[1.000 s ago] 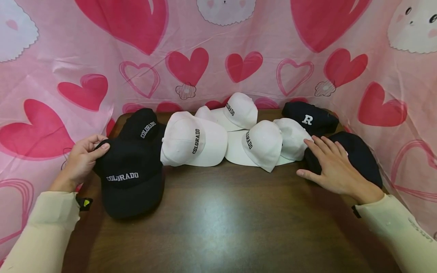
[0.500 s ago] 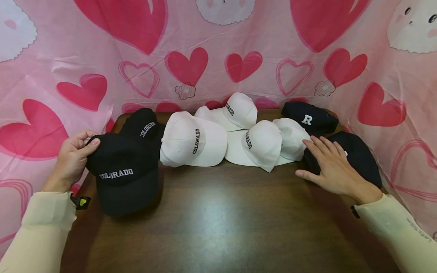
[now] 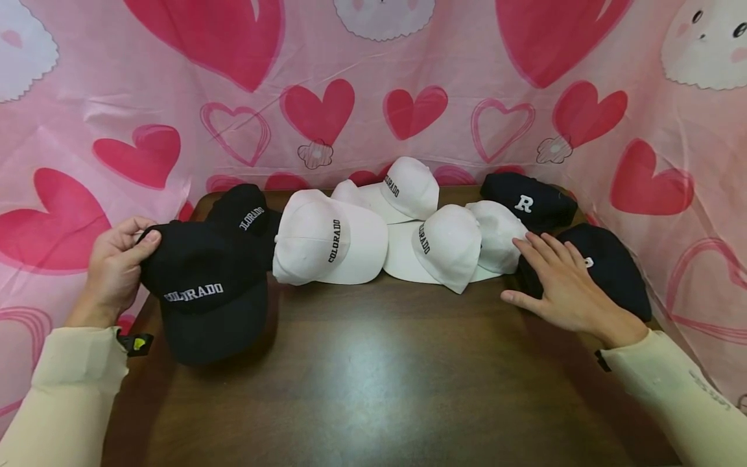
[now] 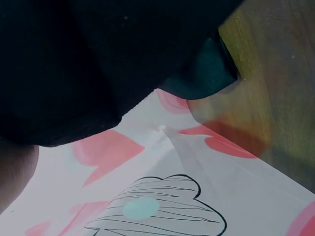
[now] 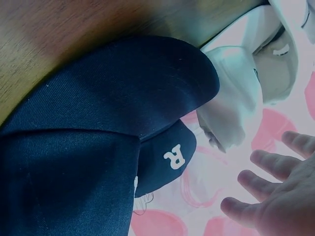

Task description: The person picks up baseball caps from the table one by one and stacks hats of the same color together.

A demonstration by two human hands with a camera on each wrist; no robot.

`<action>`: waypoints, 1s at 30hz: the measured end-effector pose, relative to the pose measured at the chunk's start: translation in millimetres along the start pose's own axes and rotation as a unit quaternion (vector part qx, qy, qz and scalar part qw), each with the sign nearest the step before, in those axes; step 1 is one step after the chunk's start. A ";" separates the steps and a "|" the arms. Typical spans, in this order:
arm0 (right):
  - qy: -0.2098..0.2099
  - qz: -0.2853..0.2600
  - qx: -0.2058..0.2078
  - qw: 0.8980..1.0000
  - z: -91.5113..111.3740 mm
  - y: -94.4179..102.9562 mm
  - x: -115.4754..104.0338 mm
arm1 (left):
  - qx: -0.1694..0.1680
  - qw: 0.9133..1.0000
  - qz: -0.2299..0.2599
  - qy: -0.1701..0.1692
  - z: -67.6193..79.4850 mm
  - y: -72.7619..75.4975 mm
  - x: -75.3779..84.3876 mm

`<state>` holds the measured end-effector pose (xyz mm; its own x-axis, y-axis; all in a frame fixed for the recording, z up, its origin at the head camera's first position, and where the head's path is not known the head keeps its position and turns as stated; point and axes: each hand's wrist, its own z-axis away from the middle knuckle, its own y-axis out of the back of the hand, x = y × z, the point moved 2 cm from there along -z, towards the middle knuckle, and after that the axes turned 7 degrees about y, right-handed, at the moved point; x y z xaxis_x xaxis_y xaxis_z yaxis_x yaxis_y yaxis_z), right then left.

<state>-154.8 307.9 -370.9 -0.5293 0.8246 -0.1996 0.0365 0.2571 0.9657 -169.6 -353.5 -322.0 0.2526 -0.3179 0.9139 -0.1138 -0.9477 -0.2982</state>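
My left hand (image 3: 115, 272) pinches the edge of a black baseball cap (image 3: 204, 321) with white "COLORADO" lettering, thumb on top. The cap's brim points toward me, and its dark fabric fills the top of the left wrist view. Just behind it lies a second black cap (image 3: 242, 209), partly covered. On the right, my right hand (image 3: 563, 292) is spread with straight fingers in front of a navy cap (image 3: 621, 279), hiding part of it. In the right wrist view the fingers (image 5: 275, 164) stand apart from that navy cap (image 5: 113, 88).
Several white caps stand mid-table, among them a near one (image 3: 312, 237), a rear one (image 3: 411, 188) and a tilted one (image 3: 449, 243). Behind on the right lies a navy cap with a white R (image 3: 528, 201). Pink heart-patterned cloth (image 3: 373, 65) surrounds the brown wooden table (image 3: 373, 376).
My left hand has moved left and slightly back, carrying the held black cap with it. The right hand has barely shifted, a touch to the left.
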 end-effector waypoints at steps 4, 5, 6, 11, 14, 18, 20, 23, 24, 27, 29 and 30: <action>-0.001 -0.003 -0.001 1.000 -0.3 0.3 -1.4 | -0.011 1.000 0.016 -0.008 -0.4 -2.3 1.3; -0.002 -0.003 -0.001 1.000 -0.4 0.6 -1.9 | -0.013 1.000 0.022 -0.009 -0.4 -3.2 1.4; -0.003 -0.003 -0.001 1.000 -0.5 0.8 -2.3 | -0.018 0.999 0.029 -0.009 -0.3 -4.3 1.3; -0.002 -0.004 0.001 1.000 -0.9 0.9 -4.2 | -0.039 0.999 0.035 -0.004 0.5 -13.6 -1.0; 0.001 -0.008 0.002 1.000 -1.0 -0.5 -5.2 | -0.041 0.999 0.020 0.002 2.5 -19.4 -2.7; 0.005 -0.011 0.000 1.000 -1.0 -2.6 -6.1 | -0.044 0.999 -0.009 0.003 6.2 -25.2 -2.4; 0.004 -0.011 -0.001 1.000 -0.9 -3.2 -6.2 | -0.051 0.998 -0.020 0.002 7.6 -28.3 -1.3; 0.001 -0.013 -0.004 1.000 -0.6 -2.8 -6.7 | -0.065 0.997 -0.033 0.008 8.7 -34.6 -0.4; 0.001 -0.013 -0.004 1.000 -0.6 -2.6 -7.2 | -0.071 0.997 -0.040 0.011 8.8 -37.0 -0.5; 0.003 -0.015 -0.004 1.000 -0.8 -1.7 -8.9 | -0.092 0.994 -0.057 0.015 8.6 -45.2 -1.8; 0.005 -0.016 -0.003 1.000 -0.9 -1.6 -10.1 | -0.103 0.992 -0.069 0.016 8.6 -50.9 -2.7; 0.006 -0.017 -0.003 1.000 -1.0 -1.6 -10.7 | -0.107 0.991 -0.074 0.016 8.8 -53.5 -3.2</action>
<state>-150.0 298.2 -370.1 -0.5409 0.8089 -0.2303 0.0126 0.2816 0.9594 -155.9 -302.1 -311.3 0.2516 -0.1717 0.9525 -0.2805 -0.9548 -0.0980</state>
